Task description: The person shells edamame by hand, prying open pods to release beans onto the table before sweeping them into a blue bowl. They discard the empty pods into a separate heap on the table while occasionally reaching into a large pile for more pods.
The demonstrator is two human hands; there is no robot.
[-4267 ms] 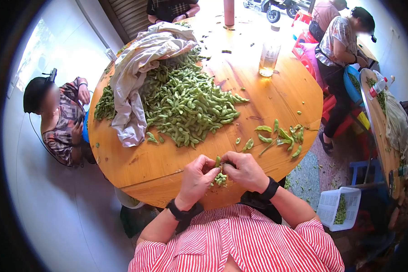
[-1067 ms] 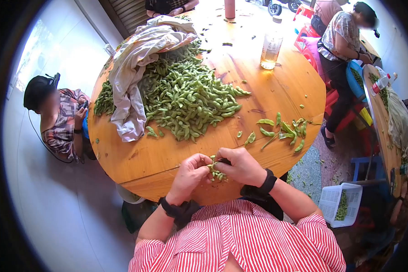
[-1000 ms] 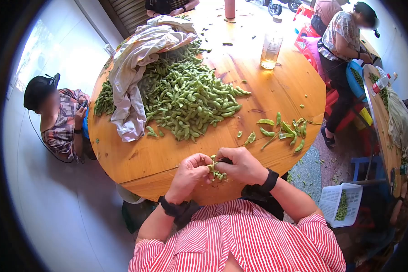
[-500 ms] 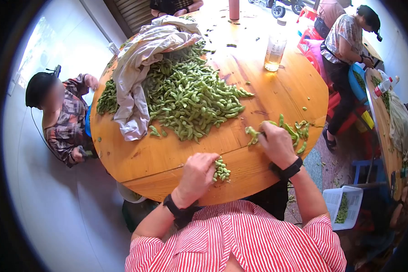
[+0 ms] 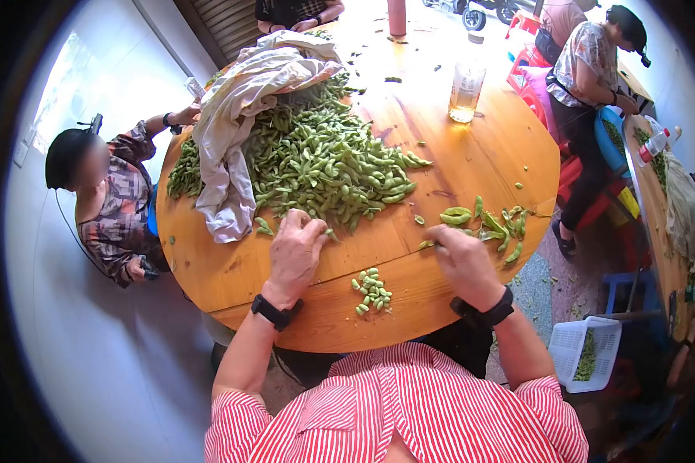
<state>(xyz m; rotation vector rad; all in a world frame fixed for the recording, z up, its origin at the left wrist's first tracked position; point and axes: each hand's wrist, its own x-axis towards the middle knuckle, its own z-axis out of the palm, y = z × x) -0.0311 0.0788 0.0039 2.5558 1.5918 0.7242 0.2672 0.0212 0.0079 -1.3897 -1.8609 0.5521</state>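
Observation:
A large heap of green edamame pods (image 5: 332,166) covers the far left of the round wooden table (image 5: 232,289). At its near edge, my left hand (image 5: 295,258) has its fingers pinched on a pod (image 5: 331,234), whose tip pokes out. My right hand (image 5: 465,266) is curled over the table on the right, with a bit of green pod (image 5: 426,245) showing at its fingertips. Between my hands lies a small pile of shelled beans (image 5: 372,292). Just beyond my right hand are several loose pods (image 5: 493,228).
A crumpled pale cloth (image 5: 228,147) lies over part of the heap. A bottle of yellowish liquid (image 5: 467,89) and a reddish cylinder (image 5: 397,17) stand farther back. One person (image 5: 120,193) sits at the left; another (image 5: 587,69) works at a table on the right. A white basket (image 5: 585,353) is below.
My left hand has moved from the shelled beans forward and left to the heap's edge, uncovering the beans. My right hand has shifted slightly nearer me. The left person's arm now reaches the cloth side.

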